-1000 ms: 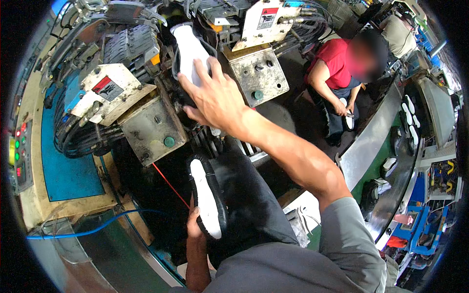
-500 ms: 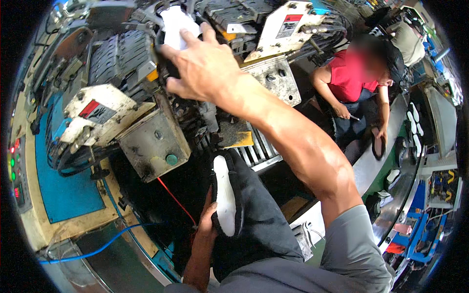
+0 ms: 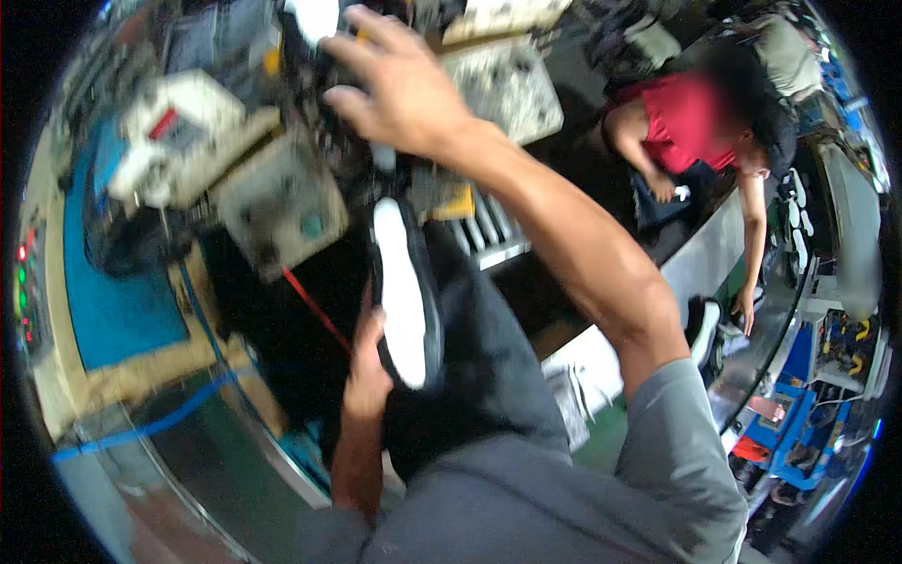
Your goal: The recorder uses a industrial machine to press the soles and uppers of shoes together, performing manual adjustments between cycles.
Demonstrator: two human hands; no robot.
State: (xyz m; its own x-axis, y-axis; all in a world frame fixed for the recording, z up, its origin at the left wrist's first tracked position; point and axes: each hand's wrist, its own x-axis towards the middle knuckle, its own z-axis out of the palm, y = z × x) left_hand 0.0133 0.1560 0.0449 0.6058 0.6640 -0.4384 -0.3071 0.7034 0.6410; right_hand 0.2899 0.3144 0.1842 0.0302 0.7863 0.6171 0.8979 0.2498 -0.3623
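— What is the left hand [image 3: 366, 371] doing in the head view?
— Its grip is grasping a black shoe with a white sole [image 3: 404, 296], sole up, near the person's lap, below the grey machine block [image 3: 282, 211].
— And the right hand [image 3: 399, 85]?
— It is reaching up with fingers spread, grip released, just beside a white shoe [image 3: 315, 17] at the top edge of the machine.
— Anybody else?
— A person in a red shirt [image 3: 691, 117] is working at the right.

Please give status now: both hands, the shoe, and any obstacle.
Left hand grips black shoe, white sole up. Right hand raised at the machine, fingers spread, beside a white shoe mounted there. Red cord close beside left hand.
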